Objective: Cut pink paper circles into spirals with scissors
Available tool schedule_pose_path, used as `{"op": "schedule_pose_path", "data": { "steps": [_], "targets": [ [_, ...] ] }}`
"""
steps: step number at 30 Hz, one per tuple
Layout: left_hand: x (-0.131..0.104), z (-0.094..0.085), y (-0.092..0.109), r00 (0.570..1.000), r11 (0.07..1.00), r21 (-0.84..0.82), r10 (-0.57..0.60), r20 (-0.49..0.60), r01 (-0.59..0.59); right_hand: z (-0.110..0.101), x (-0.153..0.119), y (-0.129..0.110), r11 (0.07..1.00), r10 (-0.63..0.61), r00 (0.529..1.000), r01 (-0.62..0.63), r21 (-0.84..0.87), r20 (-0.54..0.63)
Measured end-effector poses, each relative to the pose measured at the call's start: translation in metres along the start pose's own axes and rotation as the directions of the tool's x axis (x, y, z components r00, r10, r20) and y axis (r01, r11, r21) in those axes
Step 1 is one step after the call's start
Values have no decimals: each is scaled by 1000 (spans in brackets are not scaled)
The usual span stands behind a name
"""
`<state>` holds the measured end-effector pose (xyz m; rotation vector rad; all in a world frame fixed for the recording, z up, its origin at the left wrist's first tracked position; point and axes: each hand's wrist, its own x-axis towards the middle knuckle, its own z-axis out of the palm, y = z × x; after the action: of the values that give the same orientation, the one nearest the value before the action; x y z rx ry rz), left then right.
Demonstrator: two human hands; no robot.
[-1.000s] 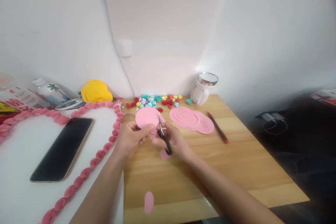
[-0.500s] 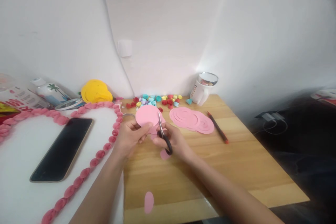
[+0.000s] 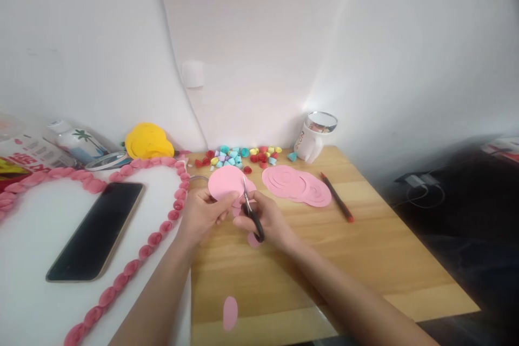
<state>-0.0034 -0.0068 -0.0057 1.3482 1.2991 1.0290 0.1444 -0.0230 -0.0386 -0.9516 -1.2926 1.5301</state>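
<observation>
A round pink paper disc point(image 3: 224, 182) is pinched at its lower edge between the thumb and fingers of my left hand point(image 3: 205, 213). My right hand point(image 3: 270, 219) grips black-handled scissors point(image 3: 250, 213), the blades pointing up along the disc's right edge. Behind and below the disc, more pink paper shows, partly hidden by my hands. To the right lie spiral-cut pink paper circles point(image 3: 284, 181), overlapping on the wooden table point(image 3: 348, 270). A small pink offcut point(image 3: 230, 313) rests near the front edge, and another sits under the scissors' handles.
Rolled paper flowers point(image 3: 231, 158) in several colours line the wall beside a white mug point(image 3: 310, 140). A dark pen point(image 3: 336, 197) lies at right. On the left, a phone point(image 3: 97, 232) rests on a white board point(image 3: 24, 281) edged with pink paper roses point(image 3: 132, 267); yellow paper point(image 3: 148, 141) stands behind.
The disc and both hands have shifted very slightly left and down. The scissors have moved a little with my right hand, still at the disc's right edge.
</observation>
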Motion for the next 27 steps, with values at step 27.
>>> {"op": "schedule_pose_path", "data": {
  "steps": [27],
  "targets": [
    [3, -3, -1, 1000, 997, -78, -6, -2, 6, -1, 1, -1, 1000, -2, 1000, 2, 10, -11]
  ]
}}
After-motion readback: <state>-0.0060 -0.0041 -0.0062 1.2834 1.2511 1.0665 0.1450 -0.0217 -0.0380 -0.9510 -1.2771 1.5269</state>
